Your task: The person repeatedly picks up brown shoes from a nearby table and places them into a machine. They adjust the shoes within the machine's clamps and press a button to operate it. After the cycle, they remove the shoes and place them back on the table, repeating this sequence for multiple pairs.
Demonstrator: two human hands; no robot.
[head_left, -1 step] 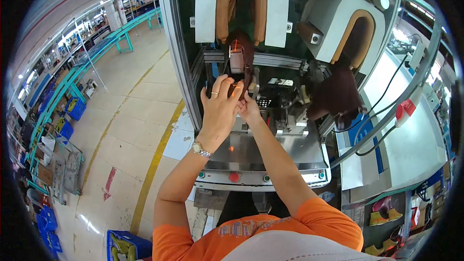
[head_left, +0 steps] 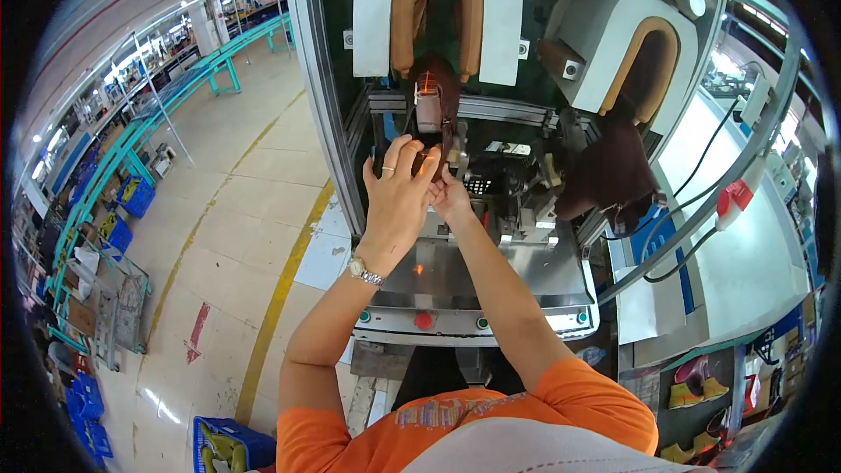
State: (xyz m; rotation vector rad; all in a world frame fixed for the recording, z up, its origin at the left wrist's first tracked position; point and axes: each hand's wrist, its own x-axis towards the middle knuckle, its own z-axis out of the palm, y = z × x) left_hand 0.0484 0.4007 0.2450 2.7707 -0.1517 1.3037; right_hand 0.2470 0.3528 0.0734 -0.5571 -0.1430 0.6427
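Observation:
A dark brown shoe upper (head_left: pixel 444 101) sits upright on a machine station, under a tan U-shaped pad in a white frame (head_left: pixel 435 9). My left hand (head_left: pixel 399 201), with a metal watch (head_left: pixel 366 273) on its wrist, wraps its fingers around the upper's lower end. My right hand (head_left: pixel 453 199) is pressed against the same spot from the right, partly hidden behind the left hand. A second dark brown upper (head_left: pixel 613 171) hangs at the neighbouring station, below another tan pad (head_left: pixel 644 61).
The machine's steel front panel (head_left: pixel 464 276) carries a red button (head_left: pixel 424 320) between green ones. Cables with a red plug (head_left: pixel 736 197) hang at the right. A yellow floor line (head_left: pixel 280 298), blue crates (head_left: pixel 223 442), a teal conveyor (head_left: pixel 131 140) and shoes (head_left: pixel 692 385) surround it.

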